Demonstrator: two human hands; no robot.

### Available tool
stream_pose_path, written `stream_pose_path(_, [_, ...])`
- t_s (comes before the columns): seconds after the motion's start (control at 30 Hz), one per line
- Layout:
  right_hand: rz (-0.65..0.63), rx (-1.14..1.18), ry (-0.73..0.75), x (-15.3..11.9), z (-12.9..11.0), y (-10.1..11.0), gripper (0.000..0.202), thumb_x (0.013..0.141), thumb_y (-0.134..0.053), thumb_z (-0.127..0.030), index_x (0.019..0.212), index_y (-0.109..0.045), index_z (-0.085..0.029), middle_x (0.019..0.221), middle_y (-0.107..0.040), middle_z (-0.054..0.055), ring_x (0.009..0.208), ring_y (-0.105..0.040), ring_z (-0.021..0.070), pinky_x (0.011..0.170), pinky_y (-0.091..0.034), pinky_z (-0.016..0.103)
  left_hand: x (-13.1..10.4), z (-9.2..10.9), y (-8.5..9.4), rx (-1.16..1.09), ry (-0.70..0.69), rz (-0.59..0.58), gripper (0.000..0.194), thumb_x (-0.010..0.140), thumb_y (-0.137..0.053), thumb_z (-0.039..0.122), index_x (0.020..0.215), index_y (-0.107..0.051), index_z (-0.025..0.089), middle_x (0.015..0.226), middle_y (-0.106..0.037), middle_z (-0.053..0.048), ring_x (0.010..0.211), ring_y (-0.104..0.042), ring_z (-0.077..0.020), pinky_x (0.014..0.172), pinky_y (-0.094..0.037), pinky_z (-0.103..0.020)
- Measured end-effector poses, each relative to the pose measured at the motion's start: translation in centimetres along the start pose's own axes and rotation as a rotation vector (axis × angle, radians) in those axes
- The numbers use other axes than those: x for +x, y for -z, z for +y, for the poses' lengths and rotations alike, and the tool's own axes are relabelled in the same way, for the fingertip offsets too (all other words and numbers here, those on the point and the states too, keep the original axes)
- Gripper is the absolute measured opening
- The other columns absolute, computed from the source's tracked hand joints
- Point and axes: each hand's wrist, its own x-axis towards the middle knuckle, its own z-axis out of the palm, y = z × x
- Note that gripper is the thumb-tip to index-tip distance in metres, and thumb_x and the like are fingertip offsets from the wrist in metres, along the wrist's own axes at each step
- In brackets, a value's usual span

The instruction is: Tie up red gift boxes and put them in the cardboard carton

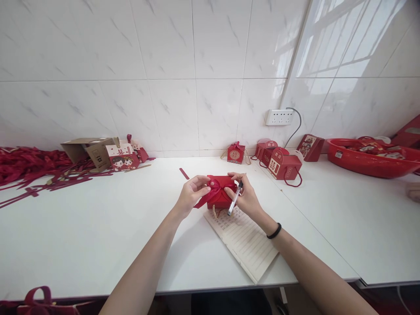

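Observation:
A small red gift box [222,203] stands in front of me at the top end of an open lined notebook [252,249]. Across its top lies a dark pink ribbon [215,188] tied in a bow. My left hand [193,192] pinches the bow's left loop between thumb and fingers. At the right side of the bow, my right hand [243,194] grips the ribbon with thumb and forefinger. A clear pen with a black cap [235,199] is also tucked in that hand, pointing down toward the notebook. A twisted cord handle [214,211] hangs at the box's front.
Finished red boxes [284,164] and a small bowed box [236,154] line the wall. Red ribbons [29,168] and a cardboard box [98,155] are at left. A red basin [367,162] holds packets at right, near another person's hand [413,192]. A socket strip [279,117] is on the wall.

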Motion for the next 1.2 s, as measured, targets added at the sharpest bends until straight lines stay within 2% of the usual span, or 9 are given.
stream_pose_path(0.23, [-0.004, 0.014, -0.003, -0.03, -0.24, -0.01, 0.025, 0.076, -0.061, -0.031, 0.091, -0.043, -0.023, 0.118, -0.053, 0.011, 0.110, -0.052, 0.0239, 0.071, -0.050, 0.033, 0.24, 0.06, -0.10, 0.006, 0.001, 0.057, 0.026, 0.070, -0.069, 0.039, 0.080, -0.064, 0.016, 0.081, -0.063, -0.002, 0.064, -0.050, -0.0087, 0.058, -0.043, -0.022])
stream_pose_path(0.37, [0.004, 0.038, -0.006, -0.07, -0.15, -0.08, 0.025, 0.076, -0.062, -0.032, 0.091, -0.044, -0.023, 0.119, -0.053, 0.011, 0.111, -0.052, 0.0238, 0.070, -0.051, 0.033, 0.28, 0.10, -0.12, 0.057, 0.000, 0.099, 0.032, 0.067, -0.071, 0.038, 0.090, -0.062, 0.018, 0.076, -0.062, 0.000, 0.058, -0.048, -0.0078, 0.055, -0.040, -0.022])
stream_pose_path(0.47, [0.005, 0.020, 0.015, -0.04, 0.07, -0.05, 0.024, 0.076, -0.062, -0.031, 0.091, -0.044, -0.023, 0.118, -0.053, 0.011, 0.112, -0.051, 0.0237, 0.075, -0.050, 0.035, 0.24, 0.17, 0.01, 0.032, 0.034, 0.084, 0.039, 0.062, -0.075, 0.033, 0.095, -0.060, 0.018, 0.074, -0.064, 0.000, 0.053, -0.045, -0.0065, 0.054, -0.038, -0.022])
stream_pose_path(0.53, [0.004, -0.001, 0.034, -0.01, 0.19, -0.01, 0.024, 0.077, -0.061, -0.030, 0.091, -0.044, -0.023, 0.117, -0.054, 0.011, 0.111, -0.052, 0.0238, 0.080, -0.049, 0.037, 0.20, 0.21, 0.10, 0.036, 0.034, 0.065, 0.037, 0.061, -0.074, 0.031, 0.093, -0.061, 0.017, 0.076, -0.064, -0.001, 0.054, -0.046, -0.0068, 0.055, -0.038, -0.023])
stream_pose_path(0.7, [-0.002, -0.025, 0.068, 0.05, 0.37, 0.08, 0.024, 0.077, -0.061, -0.030, 0.092, -0.044, -0.023, 0.116, -0.054, 0.011, 0.111, -0.052, 0.0239, 0.086, -0.046, 0.040, 0.14, 0.28, 0.06, 0.240, -0.110, 0.109, 0.024, 0.068, -0.065, 0.034, 0.084, -0.063, 0.016, 0.085, -0.063, -0.003, 0.054, -0.044, -0.0072, 0.052, -0.037, -0.024])
stream_pose_path(0.93, [-0.004, -0.025, 0.076, 0.07, 0.49, 0.09, 0.023, 0.077, -0.061, -0.029, 0.092, -0.043, -0.023, 0.117, -0.054, 0.011, 0.112, -0.051, 0.0237, 0.086, -0.045, 0.040, 0.14, 0.26, 0.10, 0.326, -0.108, 0.104, 0.026, 0.069, -0.066, 0.037, 0.084, -0.062, 0.017, 0.082, -0.063, -0.003, 0.067, -0.054, -0.0124, 0.056, -0.041, -0.024])
stream_pose_path(1.2, [-0.009, -0.040, 0.068, 0.02, 0.37, 0.16, 0.024, 0.078, -0.061, -0.030, 0.092, -0.043, -0.023, 0.117, -0.054, 0.011, 0.110, -0.052, 0.0238, 0.083, -0.046, 0.039, 0.21, 0.12, 0.47, 0.408, -0.159, 0.115, 0.018, 0.071, -0.064, 0.031, 0.082, -0.064, 0.017, 0.081, -0.064, -0.003, 0.066, -0.055, -0.0124, 0.061, -0.043, -0.026])
